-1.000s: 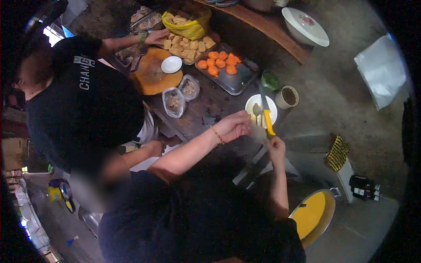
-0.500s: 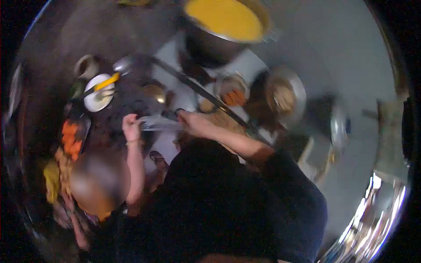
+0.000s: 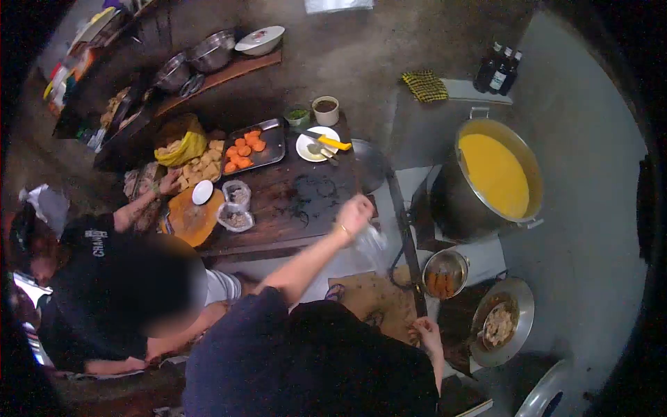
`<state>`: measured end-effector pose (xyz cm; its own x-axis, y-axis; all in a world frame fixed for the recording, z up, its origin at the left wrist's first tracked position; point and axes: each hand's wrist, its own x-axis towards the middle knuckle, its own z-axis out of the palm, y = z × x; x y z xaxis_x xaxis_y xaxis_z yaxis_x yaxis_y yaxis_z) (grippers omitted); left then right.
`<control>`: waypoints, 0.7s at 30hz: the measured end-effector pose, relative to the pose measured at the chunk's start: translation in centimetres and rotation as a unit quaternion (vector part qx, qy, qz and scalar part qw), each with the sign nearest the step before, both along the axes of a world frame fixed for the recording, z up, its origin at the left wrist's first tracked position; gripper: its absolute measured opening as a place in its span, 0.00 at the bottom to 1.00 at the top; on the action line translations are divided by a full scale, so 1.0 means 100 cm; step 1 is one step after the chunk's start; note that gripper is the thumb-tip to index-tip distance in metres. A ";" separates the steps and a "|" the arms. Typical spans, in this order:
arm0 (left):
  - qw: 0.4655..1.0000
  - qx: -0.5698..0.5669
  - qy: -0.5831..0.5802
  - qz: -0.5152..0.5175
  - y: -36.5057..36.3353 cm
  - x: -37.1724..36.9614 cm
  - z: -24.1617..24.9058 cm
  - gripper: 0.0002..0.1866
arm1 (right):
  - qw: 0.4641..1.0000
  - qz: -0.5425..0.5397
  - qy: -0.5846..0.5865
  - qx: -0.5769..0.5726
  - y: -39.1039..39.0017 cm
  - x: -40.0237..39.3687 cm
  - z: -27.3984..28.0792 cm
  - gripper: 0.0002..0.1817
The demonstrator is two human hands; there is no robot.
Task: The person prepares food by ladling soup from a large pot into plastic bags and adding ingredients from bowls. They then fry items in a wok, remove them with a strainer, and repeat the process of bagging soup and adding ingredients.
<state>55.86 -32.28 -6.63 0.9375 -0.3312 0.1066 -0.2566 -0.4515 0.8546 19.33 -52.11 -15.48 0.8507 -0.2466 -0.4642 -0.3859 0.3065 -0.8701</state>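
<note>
My left hand [image 3: 356, 214] is closed on a clear plastic bag [image 3: 373, 240], which hangs from it beside the dark wooden table [image 3: 278, 208]. Low on the right, my right hand [image 3: 426, 331] has its fingers curled together near the lower end of a long black bar [image 3: 403, 222]. Whatever those fingers hold is too small to make out. Below and between the hands lies a brown cardboard sheet [image 3: 372, 302]. Closest to my right hand are a small pot of orange-brown food [image 3: 445, 274] and a wide metal pan [image 3: 524, 313] with a bowl of pale pieces.
A large pot of yellow liquid [image 3: 497, 170] stands at the right. On the table are a tray of orange pieces [image 3: 281, 149], a white plate with a yellow-handled knife [image 3: 306, 148] and small bags [image 3: 236, 217]. At left, a co-worker [image 3: 104, 299] reaches toward pale cubes [image 3: 208, 163].
The view has swung and steadied. Both hands were close together with the clear plastic stretched between them; now they are apart, the plastic hanging from my left hand and my right hand lower.
</note>
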 end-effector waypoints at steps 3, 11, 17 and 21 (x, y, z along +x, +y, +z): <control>0.983 0.004 -0.138 0.124 0.065 0.087 0.032 0.14 | 0.990 -0.062 0.117 -0.037 -0.031 -0.007 0.009 0.03; 0.955 -0.073 0.019 0.288 0.245 0.255 0.249 0.41 | 0.958 -0.009 0.038 -0.284 -0.098 0.009 -0.079 0.03; 0.894 -0.333 0.098 0.282 0.283 0.369 0.285 0.35 | 0.987 -0.036 0.062 -0.142 -0.048 0.085 -0.090 0.05; 0.890 -0.339 0.107 0.286 0.307 0.397 0.264 0.17 | 0.988 -0.029 0.110 -0.106 0.006 0.138 -0.074 0.05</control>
